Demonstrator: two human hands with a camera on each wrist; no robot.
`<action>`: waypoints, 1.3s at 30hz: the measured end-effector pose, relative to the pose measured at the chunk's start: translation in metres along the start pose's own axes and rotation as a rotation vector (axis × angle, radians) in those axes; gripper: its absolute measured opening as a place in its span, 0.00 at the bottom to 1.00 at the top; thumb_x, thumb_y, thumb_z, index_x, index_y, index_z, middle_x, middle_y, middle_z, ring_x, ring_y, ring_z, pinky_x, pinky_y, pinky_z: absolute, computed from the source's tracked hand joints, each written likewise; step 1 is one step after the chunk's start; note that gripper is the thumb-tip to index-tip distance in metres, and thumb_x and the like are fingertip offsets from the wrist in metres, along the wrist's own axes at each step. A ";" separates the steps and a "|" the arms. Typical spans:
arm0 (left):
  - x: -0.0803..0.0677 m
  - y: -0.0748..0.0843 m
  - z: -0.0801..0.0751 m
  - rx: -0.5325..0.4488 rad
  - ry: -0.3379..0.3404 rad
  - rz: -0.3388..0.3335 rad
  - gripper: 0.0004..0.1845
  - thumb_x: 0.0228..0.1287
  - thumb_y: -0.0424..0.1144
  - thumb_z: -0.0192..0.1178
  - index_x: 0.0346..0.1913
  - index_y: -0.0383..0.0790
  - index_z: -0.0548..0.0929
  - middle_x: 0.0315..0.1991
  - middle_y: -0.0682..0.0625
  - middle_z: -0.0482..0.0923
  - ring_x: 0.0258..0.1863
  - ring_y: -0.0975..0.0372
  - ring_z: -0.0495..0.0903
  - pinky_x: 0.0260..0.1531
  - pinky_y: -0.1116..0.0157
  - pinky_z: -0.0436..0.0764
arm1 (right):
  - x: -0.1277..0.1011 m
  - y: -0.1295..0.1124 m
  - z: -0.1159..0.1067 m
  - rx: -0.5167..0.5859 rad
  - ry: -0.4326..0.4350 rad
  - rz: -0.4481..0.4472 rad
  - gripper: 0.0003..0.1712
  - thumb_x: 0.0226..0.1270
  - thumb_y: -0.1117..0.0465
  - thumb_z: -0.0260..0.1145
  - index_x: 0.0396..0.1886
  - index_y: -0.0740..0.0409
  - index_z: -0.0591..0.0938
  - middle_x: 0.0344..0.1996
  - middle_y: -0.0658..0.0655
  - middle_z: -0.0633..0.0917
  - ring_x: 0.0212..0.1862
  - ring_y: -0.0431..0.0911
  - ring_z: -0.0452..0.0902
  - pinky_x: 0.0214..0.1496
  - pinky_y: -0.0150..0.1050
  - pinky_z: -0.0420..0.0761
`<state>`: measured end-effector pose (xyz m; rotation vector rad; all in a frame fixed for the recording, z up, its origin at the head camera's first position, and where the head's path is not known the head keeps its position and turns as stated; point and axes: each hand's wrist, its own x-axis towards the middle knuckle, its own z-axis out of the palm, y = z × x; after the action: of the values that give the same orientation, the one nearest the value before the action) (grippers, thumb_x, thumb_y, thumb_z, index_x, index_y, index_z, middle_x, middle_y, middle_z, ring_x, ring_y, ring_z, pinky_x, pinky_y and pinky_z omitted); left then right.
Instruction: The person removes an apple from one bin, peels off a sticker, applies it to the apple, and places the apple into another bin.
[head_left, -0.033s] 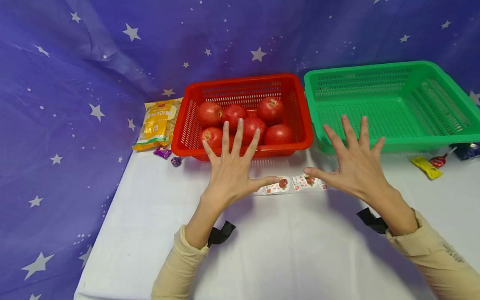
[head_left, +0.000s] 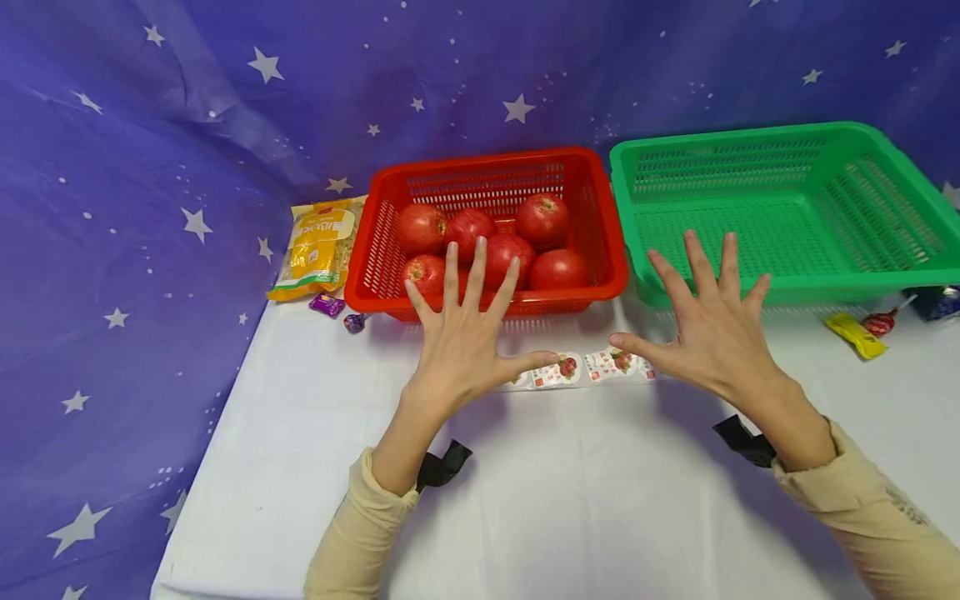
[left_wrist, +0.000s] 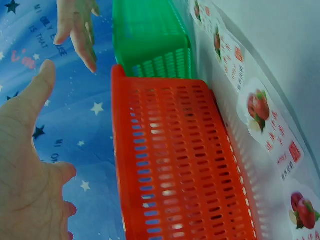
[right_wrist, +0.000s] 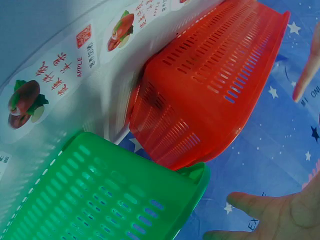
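My left hand (head_left: 461,346) is spread palm down, its fingertips overlapping the near side of the red basket (head_left: 617,242) in the head view. Inside that basket lie several red apples (head_left: 542,219). To the right, my right hand (head_left: 716,333) is spread too, fingers over the near rim of the green basket (head_left: 855,287), which has nothing in it. Neither hand holds anything. A strip of apple label stickers (head_left: 555,372) lies flat on the table between the two thumbs. Both baskets and the labels (left_wrist: 267,117) also show in the left wrist view.
A yellow food bag (head_left: 313,250) leans left of the red basket, near a purple-wrapped candy (head_left: 327,305) and a small lollipop (head_left: 354,322). By the green basket lie a yellow-wrapped candy (head_left: 857,335) and a red lollipop (head_left: 879,322). A starry purple cloth (head_left: 225,192) hangs behind.
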<state>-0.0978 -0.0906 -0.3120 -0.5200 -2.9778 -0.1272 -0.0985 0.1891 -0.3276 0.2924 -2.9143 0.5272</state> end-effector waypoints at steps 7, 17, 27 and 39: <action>-0.010 -0.007 -0.009 -0.023 -0.002 -0.026 0.57 0.49 0.77 0.54 0.76 0.62 0.37 0.75 0.55 0.13 0.74 0.51 0.16 0.59 0.26 0.29 | -0.001 -0.008 -0.003 0.043 0.031 -0.010 0.58 0.48 0.28 0.65 0.75 0.46 0.57 0.77 0.60 0.45 0.76 0.63 0.23 0.56 0.84 0.37; -0.005 -0.075 -0.018 -0.255 0.091 -0.267 0.57 0.56 0.68 0.58 0.77 0.52 0.35 0.77 0.45 0.23 0.76 0.47 0.22 0.65 0.31 0.34 | 0.044 -0.039 -0.014 0.297 -0.078 -0.099 0.52 0.60 0.34 0.62 0.77 0.37 0.46 0.78 0.56 0.45 0.74 0.65 0.49 0.65 0.75 0.52; -0.008 -0.123 -0.009 -0.448 -0.133 -0.453 0.60 0.60 0.70 0.50 0.73 0.27 0.35 0.76 0.37 0.24 0.77 0.46 0.32 0.74 0.49 0.44 | 0.127 -0.067 0.015 -0.003 -0.533 -0.078 0.45 0.61 0.42 0.64 0.69 0.65 0.62 0.63 0.71 0.70 0.65 0.65 0.65 0.66 0.60 0.67; -0.008 -0.124 -0.007 -0.407 -0.158 -0.467 0.59 0.61 0.71 0.47 0.73 0.28 0.34 0.76 0.38 0.23 0.76 0.45 0.34 0.73 0.47 0.46 | 0.107 -0.077 0.012 0.073 -0.160 -0.087 0.42 0.48 0.49 0.76 0.61 0.63 0.72 0.54 0.68 0.78 0.54 0.63 0.75 0.51 0.60 0.78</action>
<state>-0.1323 -0.2101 -0.3135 0.1573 -3.1757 -0.7745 -0.1867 0.0965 -0.2927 0.4906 -3.0217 0.6250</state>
